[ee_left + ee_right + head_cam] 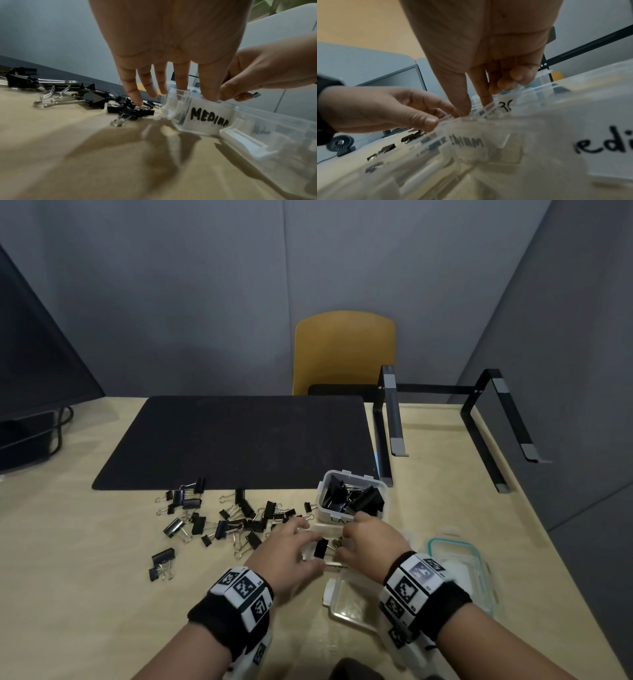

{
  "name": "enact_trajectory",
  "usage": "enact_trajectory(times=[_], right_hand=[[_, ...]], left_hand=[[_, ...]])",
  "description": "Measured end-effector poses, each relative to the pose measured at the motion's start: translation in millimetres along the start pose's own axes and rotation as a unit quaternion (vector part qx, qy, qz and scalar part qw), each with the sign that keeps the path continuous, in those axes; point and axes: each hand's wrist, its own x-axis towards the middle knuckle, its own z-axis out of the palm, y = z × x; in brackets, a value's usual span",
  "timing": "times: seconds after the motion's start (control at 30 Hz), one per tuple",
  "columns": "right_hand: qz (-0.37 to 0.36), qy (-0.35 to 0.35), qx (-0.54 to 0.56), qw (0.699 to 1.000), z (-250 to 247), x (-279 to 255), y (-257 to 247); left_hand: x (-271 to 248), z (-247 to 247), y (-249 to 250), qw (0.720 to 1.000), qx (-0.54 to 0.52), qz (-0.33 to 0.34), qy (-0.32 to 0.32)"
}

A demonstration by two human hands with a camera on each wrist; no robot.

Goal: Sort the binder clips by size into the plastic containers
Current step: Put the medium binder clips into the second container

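left grip [287, 549]: pinching the Medium container [205, 119], left rim
right grip [368, 541]: pinching its right rim
loose binder clips [198, 523]: on worktop [102, 559], leftward — left grip nearer

Left hand [291, 546], right hand [371, 542] at clear container [327, 529]

We count three clear plastic containers: a large-labelled container [337, 520] heaped with big black clips [366, 498] we cannot number, a medium-labelled container [211, 119] with one black binder clip [321, 547] inside, and a third clear container [352, 607]. There is one teal-rimmed clear lid [459, 570]. Loose black binder clips with wire handles [222, 529] on the pale wooden tabletop [85, 577] number over twenty. We see two hands, the left hand [291, 549] and the right hand [370, 539]. There is one black mat [239, 440], one yellow chair [342, 350] and one black metal stand [388, 405].
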Motion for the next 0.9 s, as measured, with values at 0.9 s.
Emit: enact_trajectory(times=[0.9], right_hand=[[-0.031,-0.173,-0.208,0.962,-9.9,26.4,-29.9]], left_hand=[[2.4,-8.2,-1.2,0.986,0.127,0.062,-0.084]])
